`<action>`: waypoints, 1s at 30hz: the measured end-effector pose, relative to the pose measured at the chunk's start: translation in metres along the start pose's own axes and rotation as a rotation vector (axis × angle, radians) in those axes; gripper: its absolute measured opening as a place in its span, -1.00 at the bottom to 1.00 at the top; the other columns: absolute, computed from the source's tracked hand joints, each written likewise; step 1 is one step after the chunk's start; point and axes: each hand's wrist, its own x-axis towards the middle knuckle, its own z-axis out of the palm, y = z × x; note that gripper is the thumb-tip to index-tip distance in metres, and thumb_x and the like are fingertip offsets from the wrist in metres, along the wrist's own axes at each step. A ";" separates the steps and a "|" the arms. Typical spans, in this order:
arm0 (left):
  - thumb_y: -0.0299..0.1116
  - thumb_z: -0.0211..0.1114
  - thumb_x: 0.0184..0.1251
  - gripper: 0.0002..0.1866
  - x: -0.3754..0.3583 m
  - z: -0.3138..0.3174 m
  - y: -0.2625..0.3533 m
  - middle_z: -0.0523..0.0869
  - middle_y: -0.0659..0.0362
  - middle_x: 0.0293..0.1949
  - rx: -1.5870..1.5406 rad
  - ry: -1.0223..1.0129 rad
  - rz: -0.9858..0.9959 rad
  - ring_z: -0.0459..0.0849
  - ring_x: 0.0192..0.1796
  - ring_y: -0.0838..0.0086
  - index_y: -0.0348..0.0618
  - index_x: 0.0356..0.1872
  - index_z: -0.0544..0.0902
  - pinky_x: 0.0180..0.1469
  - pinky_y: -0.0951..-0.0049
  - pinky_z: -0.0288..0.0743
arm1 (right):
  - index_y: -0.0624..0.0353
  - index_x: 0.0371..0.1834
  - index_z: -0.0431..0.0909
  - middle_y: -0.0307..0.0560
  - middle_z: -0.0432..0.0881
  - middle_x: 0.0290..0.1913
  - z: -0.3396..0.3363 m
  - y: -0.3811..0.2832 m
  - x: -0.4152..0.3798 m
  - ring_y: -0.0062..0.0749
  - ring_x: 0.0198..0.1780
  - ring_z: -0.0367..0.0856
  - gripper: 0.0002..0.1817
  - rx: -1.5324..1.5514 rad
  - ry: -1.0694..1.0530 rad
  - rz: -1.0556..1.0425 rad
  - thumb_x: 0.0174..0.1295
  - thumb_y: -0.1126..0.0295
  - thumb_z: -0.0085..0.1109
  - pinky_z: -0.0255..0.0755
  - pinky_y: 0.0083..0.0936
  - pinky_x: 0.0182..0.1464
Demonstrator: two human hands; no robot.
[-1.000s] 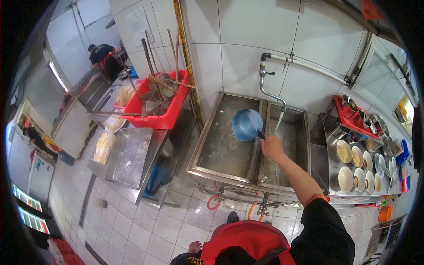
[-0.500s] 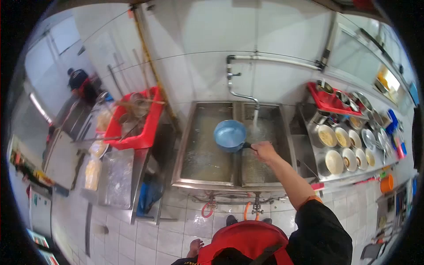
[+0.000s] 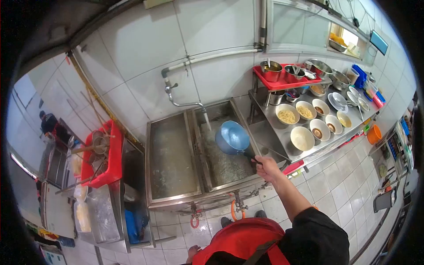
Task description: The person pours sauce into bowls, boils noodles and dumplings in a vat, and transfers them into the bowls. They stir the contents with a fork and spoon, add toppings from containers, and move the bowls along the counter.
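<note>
My right hand (image 3: 267, 169) is closed round the black handle of a blue saucepan (image 3: 232, 136). The pan is held upright over the right basin (image 3: 225, 170) of a steel double sink, its pale inside facing me. From the tap (image 3: 205, 113) a stream of water falls into that basin, just left of the pan. My left hand (image 3: 193, 251) hangs low beside the red apron (image 3: 243, 236), partly hidden, its visible fingers loose and holding nothing I can see. Water also stands in the left basin (image 3: 171, 163).
Right of the sink, a steel counter (image 3: 276, 126) carries several bowls, some with noodles (image 3: 286, 116), below a red tray (image 3: 276, 84) of pots. At left stands a red crate (image 3: 115, 154) with strainers. A person (image 3: 55, 126) is far left.
My view has turned right. The saucepan has moved right, from over the divider between the basins to over the right basin, still in my right hand.
</note>
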 end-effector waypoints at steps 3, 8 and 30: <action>-0.04 0.21 0.13 -0.70 0.017 -0.001 0.006 0.69 0.21 -0.17 0.214 -0.011 0.371 0.65 -0.15 0.24 0.03 -0.24 0.66 -0.09 0.31 0.53 | 0.21 -0.22 0.46 -0.44 0.09 -0.73 -0.031 -0.004 -0.001 -0.68 -0.75 -0.01 -0.75 0.178 -0.030 0.049 0.39 0.23 -0.06 -0.12 -0.67 -0.71; -0.03 0.23 0.11 -0.63 0.024 -0.005 0.063 0.68 0.13 -0.11 -0.066 -0.143 0.045 0.62 -0.06 0.20 -0.02 -0.15 0.64 -0.01 0.29 0.50 | 0.17 -0.19 0.47 -0.41 0.12 -0.74 -0.081 -0.005 0.004 -0.67 -0.75 -0.03 -0.73 0.427 -0.172 0.131 0.38 0.18 -0.05 -0.13 -0.66 -0.71; -0.32 0.12 0.26 -0.66 0.090 -0.023 0.288 0.64 0.07 -0.03 -0.906 -0.232 -0.222 0.64 -0.07 0.32 -0.15 0.06 0.51 -0.03 0.35 0.48 | 0.18 -0.47 0.45 -0.32 0.18 -0.75 -0.298 -0.020 -0.126 -0.57 -0.70 0.18 -0.62 -0.139 -0.233 0.082 0.32 0.08 0.04 0.06 -0.56 -0.63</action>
